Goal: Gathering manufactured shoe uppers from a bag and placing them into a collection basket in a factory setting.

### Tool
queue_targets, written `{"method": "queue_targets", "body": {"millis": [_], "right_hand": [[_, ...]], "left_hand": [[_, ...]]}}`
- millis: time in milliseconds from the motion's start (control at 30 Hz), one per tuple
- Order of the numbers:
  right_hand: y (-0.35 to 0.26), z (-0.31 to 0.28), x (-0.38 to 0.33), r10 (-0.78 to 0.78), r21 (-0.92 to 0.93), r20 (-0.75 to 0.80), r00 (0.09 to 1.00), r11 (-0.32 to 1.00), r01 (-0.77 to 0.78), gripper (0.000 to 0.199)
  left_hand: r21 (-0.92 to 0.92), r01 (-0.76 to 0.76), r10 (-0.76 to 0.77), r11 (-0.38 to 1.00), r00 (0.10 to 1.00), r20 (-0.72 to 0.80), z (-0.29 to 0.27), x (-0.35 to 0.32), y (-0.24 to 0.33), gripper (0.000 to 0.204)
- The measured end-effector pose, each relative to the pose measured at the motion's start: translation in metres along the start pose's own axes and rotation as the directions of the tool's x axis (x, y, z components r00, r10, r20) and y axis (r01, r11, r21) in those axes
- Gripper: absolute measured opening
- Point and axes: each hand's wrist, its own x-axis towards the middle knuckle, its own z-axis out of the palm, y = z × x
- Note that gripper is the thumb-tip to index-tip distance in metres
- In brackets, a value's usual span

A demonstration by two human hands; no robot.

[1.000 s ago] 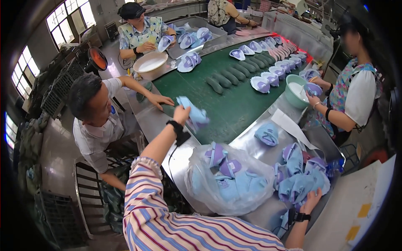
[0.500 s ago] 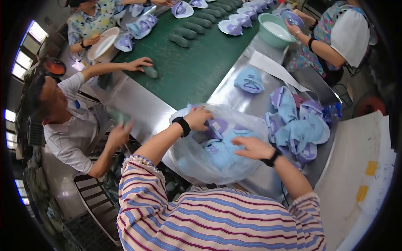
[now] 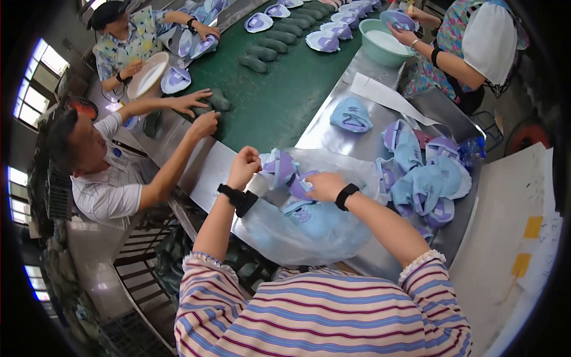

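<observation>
Guide the purple shoe upper [image 3: 300,187] gently past the plastic bag [image 3: 348,238] — whether the fingers of your left hand [image 3: 242,168] or right hand [image 3: 327,185] grip, I can't tell.

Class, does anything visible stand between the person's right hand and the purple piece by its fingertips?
Nothing visible does: the right hand is at the purple piece, which shows uncovered in the open plastic bag.

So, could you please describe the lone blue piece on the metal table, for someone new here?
Beside the green work surface, on its right, is a metal table. There, next to the long white paper strip, lies a light-blue and purple fabric piece. Unlike its neighbours in the heap or plastic bag, it lies alone.
</observation>
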Motion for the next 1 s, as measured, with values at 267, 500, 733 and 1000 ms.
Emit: {"method": "queue_targets", "body": {"millis": [267, 500, 733, 1000], "right_hand": [[-0.037, 0.068, 0.059, 0.148, 0.187, -0.052, 0.988, 0.973, -0.136, 0.052], [0.023, 0.009, 0.013, -0.227, 0.919, -0.055, 0.972, 0.368, 0.138, 0.095], [0.049, -0.021, -0.089, 0.109, 0.544, -0.302, 0.947, -0.796, 0.266, 0.049], [0.068, 0.023, -0.173, 0.396, 0.405, -0.387, 0.833, -0.739, 0.539, 0.045]], "left_hand": [[0.87, -0.131, -0.104, 0.475, 0.974, 0.203, 0.035, 0.001, -0.036, 0.091], [0.851, 0.146, -0.186, 0.504, 0.981, -0.058, 0.044, 0.038, -0.033, 0.076], [0.884, 0.269, -0.263, 0.382, 0.949, -0.175, 0.06, 0.05, -0.021, 0.082], [-0.457, 0.108, -0.184, 0.883, 0.975, -0.124, 0.01, 0.001, 0.027, 0.033]]}}
